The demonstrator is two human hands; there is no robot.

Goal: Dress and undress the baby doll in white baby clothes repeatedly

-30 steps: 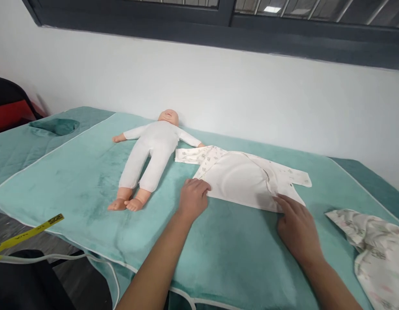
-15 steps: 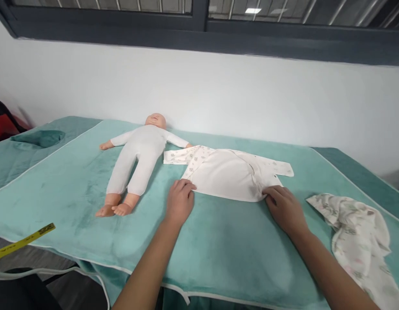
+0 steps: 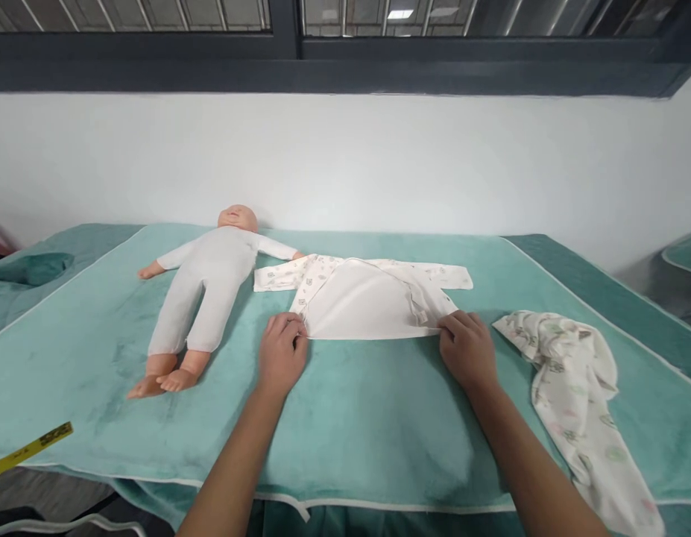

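A white baby shirt (image 3: pixel 367 302) with small printed figures on its sleeves lies spread out, sleeves to both sides. My left hand (image 3: pixel 282 350) pinches its lower left corner, and my right hand (image 3: pixel 469 349) pinches the lower right corner; the hem runs nearly straight between them. To the left a baby doll (image 3: pixel 214 265) in a white body lies on its back, arms out, one hand touching or nearly touching the shirt's left sleeve. A crumpled white printed cloth piece (image 3: pixel 574 395) rests to the right of my right hand.
A green padded cover (image 3: pixel 379 425) with white piping spreads under everything. Behind it stand a white wall (image 3: pixel 345 164) and a dark window frame (image 3: pixel 345 71). A yellow strip (image 3: pixel 32 451) lies at the front left edge.
The view has turned right and levelled. The shirt's hem, bowed downward before, is now pulled straighter between my hands. Both hands keep hold of its corners.
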